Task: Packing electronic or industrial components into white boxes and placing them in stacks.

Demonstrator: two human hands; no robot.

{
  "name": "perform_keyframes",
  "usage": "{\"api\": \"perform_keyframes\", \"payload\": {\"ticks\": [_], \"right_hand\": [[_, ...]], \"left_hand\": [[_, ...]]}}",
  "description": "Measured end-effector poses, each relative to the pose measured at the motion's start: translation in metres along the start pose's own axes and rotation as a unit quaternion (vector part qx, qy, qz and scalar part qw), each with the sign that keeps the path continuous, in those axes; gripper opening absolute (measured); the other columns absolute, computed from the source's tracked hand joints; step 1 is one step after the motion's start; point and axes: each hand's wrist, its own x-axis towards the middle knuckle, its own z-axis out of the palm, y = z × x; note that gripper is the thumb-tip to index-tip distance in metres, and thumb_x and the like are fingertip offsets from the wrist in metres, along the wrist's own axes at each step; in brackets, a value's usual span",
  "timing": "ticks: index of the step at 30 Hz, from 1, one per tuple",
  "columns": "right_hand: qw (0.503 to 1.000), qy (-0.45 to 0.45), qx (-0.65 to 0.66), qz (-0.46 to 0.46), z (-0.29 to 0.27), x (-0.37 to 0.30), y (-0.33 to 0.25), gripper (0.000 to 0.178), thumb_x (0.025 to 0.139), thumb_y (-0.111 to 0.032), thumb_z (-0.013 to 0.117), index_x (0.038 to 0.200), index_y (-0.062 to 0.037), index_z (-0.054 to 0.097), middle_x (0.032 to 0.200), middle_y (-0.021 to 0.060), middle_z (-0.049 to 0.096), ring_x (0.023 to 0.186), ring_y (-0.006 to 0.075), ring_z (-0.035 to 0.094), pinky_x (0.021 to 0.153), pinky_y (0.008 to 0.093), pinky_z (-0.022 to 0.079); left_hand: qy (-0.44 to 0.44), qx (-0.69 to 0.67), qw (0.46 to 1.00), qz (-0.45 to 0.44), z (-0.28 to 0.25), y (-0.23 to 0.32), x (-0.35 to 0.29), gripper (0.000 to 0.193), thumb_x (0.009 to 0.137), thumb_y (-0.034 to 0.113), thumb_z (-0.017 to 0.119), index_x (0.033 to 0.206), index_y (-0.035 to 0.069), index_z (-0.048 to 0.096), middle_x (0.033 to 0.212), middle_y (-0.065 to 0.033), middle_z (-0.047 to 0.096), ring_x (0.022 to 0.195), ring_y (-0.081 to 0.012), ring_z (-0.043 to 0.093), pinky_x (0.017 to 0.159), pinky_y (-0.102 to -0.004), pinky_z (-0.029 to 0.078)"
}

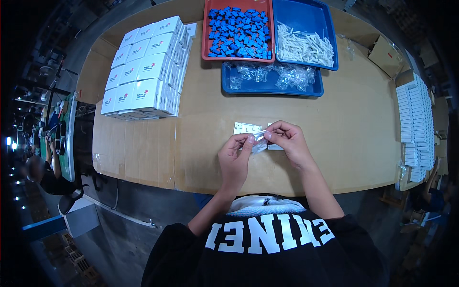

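Low over the tabletop, I can see left hand and right hand pinching a clear plastic bag, both nearly closed. I'm guessing something that flimsy needs two-sided support.

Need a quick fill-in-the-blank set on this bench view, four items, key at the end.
1. The small blue parts lie in a tray coloured ____.
2. The upper blue tray holds slim sticks coloured ____.
3. The large stack of boxes with printed fronts stands to the ____ of the trays.
4. Counting the left hand and the right hand, ____ hands hold the small clear bag.

Missing words: red; white; left; two.
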Motion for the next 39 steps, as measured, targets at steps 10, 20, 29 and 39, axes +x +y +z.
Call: {"api": "perform_keyframes", "payload": {"ticks": [10,20,29,39], "right_hand": [[1.000,-0.013,0.020,-0.004,0.001,0.000,0.006,0.009,0.100,-0.009,0.071,0.104,-0.0016,0.068,0.099,0.0056,0.073,0.091,0.0108,0.068,0.083,0.0276,0.056],[0.999,-0.011,0.046,-0.017,0.003,-0.001,0.008,0.010,0.100,-0.011,0.072,0.105,-0.0028,0.069,0.098,0.0043,0.074,0.089,0.0096,0.069,0.079,0.0262,0.054],[0.998,-0.005,0.068,-0.019,0.004,0.000,0.010,0.006,0.100,-0.006,0.068,0.104,-0.0017,0.067,0.099,0.0051,0.072,0.091,0.0110,0.068,0.084,0.0276,0.055],[0.996,-0.020,0.066,-0.056,0.006,-0.001,0.014,0.008,0.100,-0.007,0.069,0.105,-0.0017,0.068,0.099,0.0042,0.072,0.092,0.0093,0.067,0.082,0.0243,0.051]], "left_hand": [[-0.015,0.002,1.000,0.016,-0.001,-0.002,-0.001,0.017,0.107,0.010,0.062,0.115,-0.005,0.064,0.103,-0.0103,0.073,0.097,-0.0121,0.069,0.090,-0.0264,0.055],[-0.016,-0.006,1.000,0.012,0.001,0.004,-0.002,0.015,0.107,0.009,0.062,0.114,-0.004,0.064,0.104,-0.0103,0.072,0.096,-0.0124,0.068,0.089,-0.0268,0.055],[-0.031,-0.021,0.999,0.023,0.000,0.000,-0.003,0.014,0.106,0.007,0.064,0.114,-0.004,0.064,0.107,-0.0104,0.072,0.101,-0.0128,0.068,0.090,-0.0270,0.055],[-0.036,-0.050,0.998,0.017,0.002,0.000,-0.004,0.013,0.106,0.008,0.063,0.113,-0.003,0.062,0.109,-0.0088,0.070,0.101,-0.0122,0.067,0.090,-0.0267,0.054]]}}
